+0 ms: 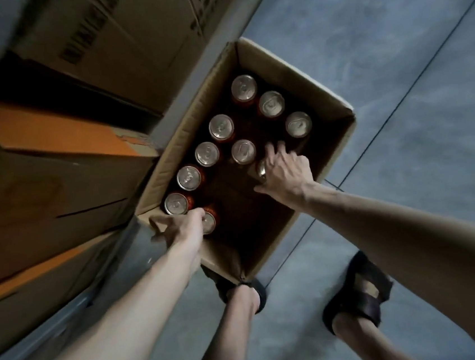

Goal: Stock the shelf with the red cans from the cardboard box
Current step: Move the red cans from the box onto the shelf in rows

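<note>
An open cardboard box (330,129) sits on the floor below me, holding several red cans with silver tops, such as one at the far end (244,87) and one near the left wall (189,177). My left hand (182,225) reaches over the near left corner and its fingers wrap a tilted red can (209,220). My right hand (283,169) is down inside the box on the right side, closed over the top of another can (261,171), which it mostly hides.
Large cardboard cartons (115,31) and an orange shelf beam (58,131) fill the left side, close to the box. Grey concrete floor (392,46) lies to the right. My feet in dark sandals (356,287) stand just behind the box.
</note>
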`<action>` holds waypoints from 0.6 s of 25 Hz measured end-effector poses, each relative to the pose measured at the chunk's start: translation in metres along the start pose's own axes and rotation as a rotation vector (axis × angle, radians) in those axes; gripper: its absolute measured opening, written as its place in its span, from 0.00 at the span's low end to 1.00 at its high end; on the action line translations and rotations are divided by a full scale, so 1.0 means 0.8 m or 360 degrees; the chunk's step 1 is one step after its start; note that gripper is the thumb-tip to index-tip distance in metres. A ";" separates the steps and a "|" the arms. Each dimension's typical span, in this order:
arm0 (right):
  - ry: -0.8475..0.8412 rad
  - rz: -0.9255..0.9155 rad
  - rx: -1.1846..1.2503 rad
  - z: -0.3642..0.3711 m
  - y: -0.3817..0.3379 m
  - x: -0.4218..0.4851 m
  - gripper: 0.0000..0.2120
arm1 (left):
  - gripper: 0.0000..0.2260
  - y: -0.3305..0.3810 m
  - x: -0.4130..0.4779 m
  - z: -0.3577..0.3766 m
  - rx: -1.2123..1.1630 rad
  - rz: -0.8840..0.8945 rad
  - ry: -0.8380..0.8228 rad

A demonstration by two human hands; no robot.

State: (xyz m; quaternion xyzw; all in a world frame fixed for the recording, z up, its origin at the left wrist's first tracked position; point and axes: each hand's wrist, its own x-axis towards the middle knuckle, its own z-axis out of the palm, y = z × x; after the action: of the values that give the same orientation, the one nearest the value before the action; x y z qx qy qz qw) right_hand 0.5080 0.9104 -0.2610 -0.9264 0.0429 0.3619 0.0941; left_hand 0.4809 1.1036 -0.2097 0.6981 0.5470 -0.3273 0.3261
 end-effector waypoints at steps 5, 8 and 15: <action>0.0158 0.0038 -0.0065 0.035 -0.010 0.029 0.28 | 0.46 -0.016 0.006 0.017 0.0338 0.0143 0.0218; 0.0095 0.0096 0.0046 0.022 -0.007 0.023 0.28 | 0.46 -0.007 0.009 0.016 0.0312 0.0075 0.0194; -0.0212 0.0205 0.0803 -0.056 0.018 -0.039 0.32 | 0.47 0.003 -0.038 -0.012 0.0587 0.0399 0.0059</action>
State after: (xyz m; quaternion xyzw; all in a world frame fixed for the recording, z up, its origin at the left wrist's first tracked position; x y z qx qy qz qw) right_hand 0.5131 0.8877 -0.2095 -0.8432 0.1842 0.4051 0.3015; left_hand 0.4787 1.0940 -0.1790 0.8143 0.3927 -0.3658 0.2210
